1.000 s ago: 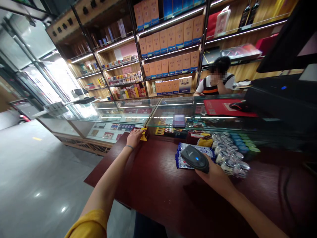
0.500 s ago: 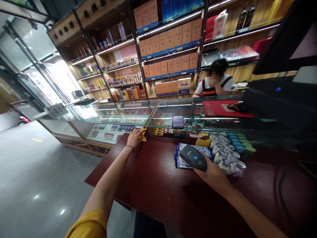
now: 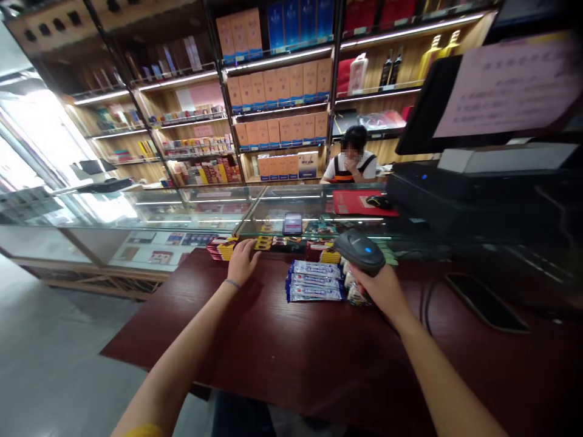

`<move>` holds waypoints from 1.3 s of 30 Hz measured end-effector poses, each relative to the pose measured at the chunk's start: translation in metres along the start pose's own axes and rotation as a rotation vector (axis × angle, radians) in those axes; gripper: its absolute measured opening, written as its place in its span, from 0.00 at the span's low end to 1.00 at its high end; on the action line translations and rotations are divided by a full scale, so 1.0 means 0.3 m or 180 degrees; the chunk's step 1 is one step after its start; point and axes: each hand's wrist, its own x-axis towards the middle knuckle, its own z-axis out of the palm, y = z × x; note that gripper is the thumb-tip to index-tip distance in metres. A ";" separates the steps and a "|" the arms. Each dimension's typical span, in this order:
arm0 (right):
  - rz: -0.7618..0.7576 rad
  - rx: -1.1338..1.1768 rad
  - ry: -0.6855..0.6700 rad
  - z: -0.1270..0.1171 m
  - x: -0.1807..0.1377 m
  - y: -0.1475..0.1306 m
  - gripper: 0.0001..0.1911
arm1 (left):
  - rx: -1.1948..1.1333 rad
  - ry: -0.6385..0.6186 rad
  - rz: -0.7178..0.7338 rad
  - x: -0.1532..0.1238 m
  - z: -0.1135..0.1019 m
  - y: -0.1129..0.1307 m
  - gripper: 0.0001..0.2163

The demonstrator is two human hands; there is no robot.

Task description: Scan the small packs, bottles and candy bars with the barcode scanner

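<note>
My right hand (image 3: pixel 385 288) grips a black barcode scanner (image 3: pixel 359 250) with a lit blue light, raised over the right of the counter. Behind and below it are small clear-lidded jars (image 3: pixel 357 291), mostly hidden. Just left of them, blue-and-white packets (image 3: pixel 315 283) lie in overlapping rows. My left hand (image 3: pixel 243 261) hovers near the back edge of the wooden counter (image 3: pixel 273 340), its thumb apart from the fingers and nothing visible in it. Beside its fingertips on the left stands a stack of red-and-yellow packs (image 3: pixel 223 247). More yellow packs (image 3: pixel 327 252) sit behind the packets.
A glass display case (image 3: pixel 200 209) runs along the back, with a small screen (image 3: pixel 292 223) and a red mat (image 3: pixel 359 203) on it. Behind sits a person (image 3: pixel 350 161). A monitor (image 3: pixel 423 103) rises at right; a phone (image 3: pixel 486 301) lies below it.
The view has swung right. My left hand has come away from the red-and-yellow packs at the back edge. My right hand has moved the scanner from over the packets to over the jars.
</note>
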 end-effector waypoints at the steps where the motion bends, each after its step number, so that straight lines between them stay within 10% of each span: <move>1: 0.0079 0.0042 -0.0016 -0.017 0.004 -0.008 0.15 | -0.0030 0.0017 0.0057 0.006 0.025 0.039 0.19; 11: 0.0204 0.0220 0.0275 -0.134 0.049 0.014 0.15 | -0.0545 -0.0490 0.0611 0.074 0.325 0.420 0.22; 19: 0.0249 0.0514 0.0376 -0.151 0.063 0.043 0.16 | 0.0035 -0.1168 0.0665 0.121 0.491 0.558 0.26; 31: 0.0308 0.0174 0.0303 -0.129 0.053 0.021 0.13 | 0.0486 -0.1364 0.0669 0.134 0.492 0.587 0.17; 39: 0.0341 0.0157 0.0361 -0.114 0.049 0.009 0.16 | -0.0272 -0.0357 0.0693 0.115 0.376 0.529 0.18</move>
